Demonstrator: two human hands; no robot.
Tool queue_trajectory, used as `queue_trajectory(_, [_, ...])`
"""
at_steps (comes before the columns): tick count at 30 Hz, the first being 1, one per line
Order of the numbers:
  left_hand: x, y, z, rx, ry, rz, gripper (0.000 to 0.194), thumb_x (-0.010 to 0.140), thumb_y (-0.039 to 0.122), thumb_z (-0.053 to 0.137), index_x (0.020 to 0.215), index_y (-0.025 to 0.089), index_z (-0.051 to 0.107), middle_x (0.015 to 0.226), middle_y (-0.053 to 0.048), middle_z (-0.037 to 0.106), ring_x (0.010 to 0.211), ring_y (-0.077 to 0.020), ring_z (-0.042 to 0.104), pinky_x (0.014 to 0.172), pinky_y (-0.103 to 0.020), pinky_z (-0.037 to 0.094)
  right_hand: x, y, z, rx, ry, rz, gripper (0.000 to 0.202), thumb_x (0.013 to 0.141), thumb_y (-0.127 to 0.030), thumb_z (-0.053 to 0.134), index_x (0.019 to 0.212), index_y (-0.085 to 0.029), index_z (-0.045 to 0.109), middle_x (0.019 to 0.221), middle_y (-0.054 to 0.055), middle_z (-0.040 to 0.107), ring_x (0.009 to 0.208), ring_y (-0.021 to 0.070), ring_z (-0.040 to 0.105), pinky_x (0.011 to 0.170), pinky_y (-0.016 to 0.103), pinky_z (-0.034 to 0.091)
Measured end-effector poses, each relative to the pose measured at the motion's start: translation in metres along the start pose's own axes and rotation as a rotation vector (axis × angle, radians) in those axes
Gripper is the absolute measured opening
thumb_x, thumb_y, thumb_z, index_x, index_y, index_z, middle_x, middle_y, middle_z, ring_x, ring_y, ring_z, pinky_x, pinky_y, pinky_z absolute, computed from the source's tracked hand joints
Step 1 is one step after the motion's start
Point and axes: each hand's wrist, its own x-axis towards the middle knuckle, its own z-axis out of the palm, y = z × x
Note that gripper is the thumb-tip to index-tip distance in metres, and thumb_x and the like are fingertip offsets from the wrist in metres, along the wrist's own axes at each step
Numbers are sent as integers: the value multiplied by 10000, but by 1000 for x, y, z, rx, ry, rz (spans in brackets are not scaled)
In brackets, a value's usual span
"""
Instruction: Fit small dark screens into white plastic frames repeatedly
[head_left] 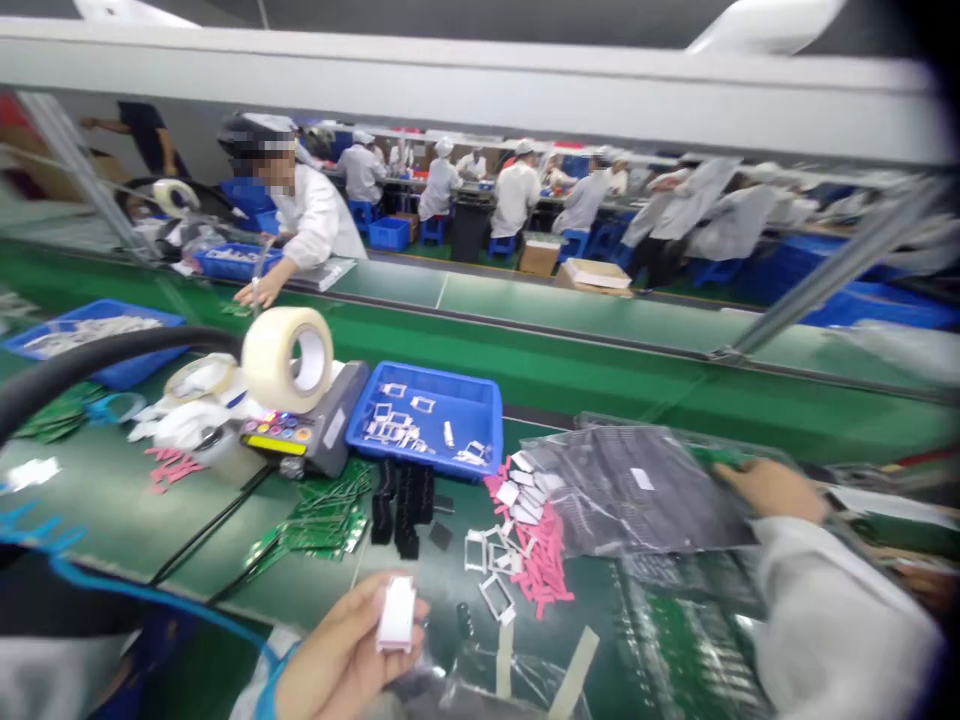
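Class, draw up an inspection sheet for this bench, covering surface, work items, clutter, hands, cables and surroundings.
Surface: green tabletop, crowded with parts.
Work items: small white block; grey plastic bag lying at the right.
Clutter: green circuit boards and pink strips in loose heaps; blue tray holding white frames; tape roll on a grey device.
Hands: left holds the white block; right is at the bag's far right, grip unclear.
Cables: blue cord and black cables at the left.
Surroundings: co-worker in white beyond the green barrier; more people farther back, blurred.
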Motion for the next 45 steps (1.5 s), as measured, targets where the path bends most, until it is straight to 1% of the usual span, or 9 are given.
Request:
queue_trajectory(2, [-1, 3, 7, 19, -73, 17, 256, 750, 283, 679, 969, 151, 665, 815, -102, 728, 676, -151, 659, 699, -286, 479, -1, -29, -10, 50, 144, -5, 377, 834, -534, 496, 579, -265, 562, 465, 24, 486, 500, 211, 569, 509, 353, 452])
queue_trajectory(4, [0, 5, 12, 47, -137, 28, 268, 767, 311, 660, 978, 146, 646, 802, -110, 727, 643, -150, 659, 630, -262, 472, -13, -80, -22, 118, 262, -48, 292, 819, -568, 497, 773, -305, 615, 574, 43, 584, 565, 208, 608, 573, 360, 482])
queue_trajectory(9, [-4, 7, 28, 97, -245, 23, 293, 759, 382, 655, 915, 135, 641, 769, -106, 726, 600, -145, 659, 581, -244, 487, -83, -257, -51, 526, -239, -855, 294, 871, -424, 530, 1123, -277, 572, 980, 54, 683, 894, 193, 652, 739, 318, 551])
queue_trajectory(11, [-9, 8, 35, 119, -242, 23, 311, 744, 391, 668, 902, 123, 658, 733, -84, 715, 577, -129, 645, 564, -233, 497, -104, -308, -52, 632, -390, -1014, 279, 914, -352, 483, 1150, -231, 566, 1026, 62, 660, 941, 157, 626, 785, 280, 537])
queue_trajectory(13, [-14, 12, 40, 137, -225, 27, 318, 729, 389, 684, 885, 113, 677, 691, -58, 696, 550, -114, 623, 549, -226, 502, -114, -337, -49, 708, -464, -1060, 273, 912, -344, 489, 1112, -190, 595, 1015, 73, 643, 911, 138, 615, 768, 253, 527])
queue_trajectory(24, [-32, 31, 28, 164, -176, 97, 222, 713, 332, 708, 803, 129, 703, 694, -45, 704, 554, -114, 623, 575, -228, 491, -107, -375, -45, 774, -413, -1123, 271, 861, -317, 584, 1088, -170, 587, 940, 53, 689, 891, 134, 627, 786, 248, 524])
queue_trajectory(31, [-29, 29, 24, 7, -125, 363, 315, 613, 306, 791, 880, 165, 703, 859, -31, 724, 780, -131, 633, 764, -240, 469, -137, -394, -44, 684, -59, -790, 110, 829, -259, 622, 911, -186, 619, 902, 65, 689, 795, 160, 660, 708, 268, 554])
queue_trajectory(37, [-30, 31, 21, -3, -44, 405, 318, 571, 316, 814, 844, 192, 709, 750, 10, 693, 694, -100, 602, 696, -215, 456, -165, -417, -35, 656, -46, -702, 103, 854, -240, 579, 890, -156, 626, 899, 93, 660, 773, 172, 647, 651, 282, 554])
queue_trajectory(45, [-30, 33, 15, -6, -30, 394, 300, 561, 321, 819, 813, 193, 719, 717, 10, 695, 653, -96, 605, 670, -216, 475, -173, -430, -31, 631, 37, -638, 152, 858, -277, 574, 816, -153, 651, 810, 81, 677, 664, 158, 639, 549, 274, 527])
